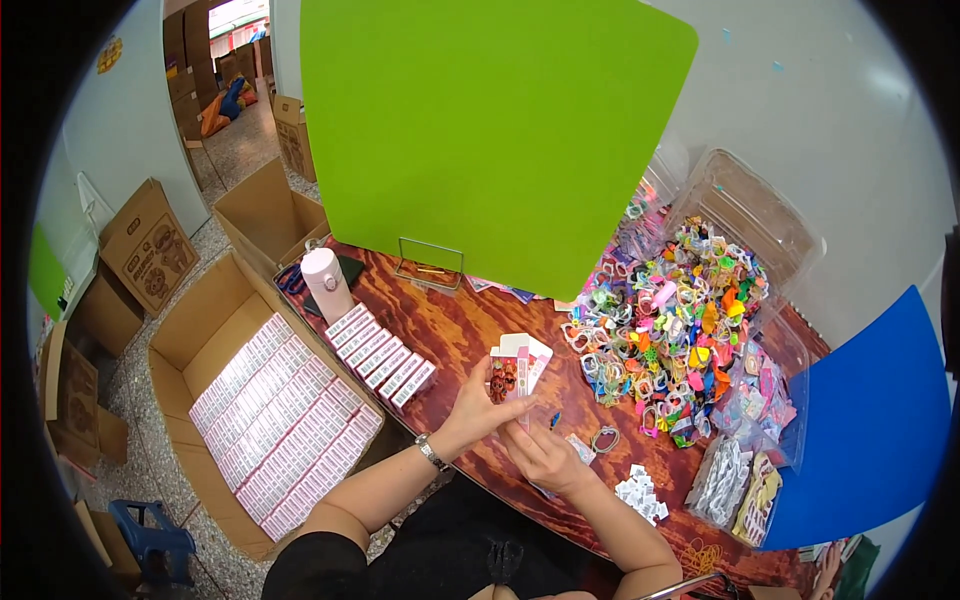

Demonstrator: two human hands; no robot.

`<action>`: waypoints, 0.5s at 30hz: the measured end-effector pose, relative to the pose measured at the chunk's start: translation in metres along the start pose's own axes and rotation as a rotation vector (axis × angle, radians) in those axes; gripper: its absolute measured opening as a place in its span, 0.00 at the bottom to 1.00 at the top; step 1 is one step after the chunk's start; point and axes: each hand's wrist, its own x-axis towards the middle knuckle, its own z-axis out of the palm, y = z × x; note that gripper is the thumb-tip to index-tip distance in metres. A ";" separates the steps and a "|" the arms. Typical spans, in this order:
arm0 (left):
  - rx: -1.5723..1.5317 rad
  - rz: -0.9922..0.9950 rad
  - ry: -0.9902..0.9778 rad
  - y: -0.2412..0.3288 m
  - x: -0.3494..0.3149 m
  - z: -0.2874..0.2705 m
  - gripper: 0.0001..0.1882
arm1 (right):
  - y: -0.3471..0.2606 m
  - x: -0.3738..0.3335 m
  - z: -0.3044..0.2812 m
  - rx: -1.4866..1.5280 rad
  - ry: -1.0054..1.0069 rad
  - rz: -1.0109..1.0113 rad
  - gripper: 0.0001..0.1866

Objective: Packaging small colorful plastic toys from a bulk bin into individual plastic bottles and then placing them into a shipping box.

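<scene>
Upright above the table, my left hand (482, 408) grips a small printed card box (508, 376) between thumb and fingers. The box has a red and pink front, and its white flaps stand up at the top. Close below it is my right hand (545, 452), its fingers bent together at the box's lower end; whether they pinch something small there is hidden. Near the right hand on the table lie a thin loop band (605, 439), a small blue piece (555, 420) and a heap of small white slips (641, 494).
Left on the wood-patterned table (470, 340) stand a row of small boxes (380, 355) and a pink tumbler (326, 283). A carton (215, 500) full of similar boxes is beside the table. Right are piled colourful trinkets (680, 330) and clear bins (718, 480). A green board (480, 140) rises behind.
</scene>
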 end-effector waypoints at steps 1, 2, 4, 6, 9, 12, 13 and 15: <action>-0.056 -0.050 0.012 0.000 -0.001 0.003 0.47 | 0.000 -0.001 -0.003 0.010 -0.023 -0.003 0.17; -0.111 -0.101 0.023 0.000 -0.001 0.005 0.47 | 0.002 -0.001 -0.007 0.007 -0.023 -0.001 0.17; 0.058 0.020 0.068 -0.004 -0.002 0.007 0.47 | 0.005 0.000 -0.017 0.164 -0.006 0.007 0.15; 0.230 0.141 0.117 -0.005 -0.003 0.008 0.48 | 0.008 0.003 -0.027 0.226 0.086 0.084 0.15; 0.354 0.152 0.178 0.006 -0.008 0.019 0.48 | 0.011 0.006 -0.031 0.251 0.254 0.303 0.16; 0.477 0.225 0.164 0.011 -0.013 0.030 0.50 | 0.013 0.024 -0.031 0.233 0.391 0.531 0.17; 0.519 0.283 0.186 0.014 -0.016 0.033 0.48 | 0.014 0.029 -0.031 0.251 0.448 0.623 0.16; 0.559 0.340 0.206 0.023 -0.020 0.035 0.46 | 0.016 0.029 -0.032 0.208 0.398 0.591 0.15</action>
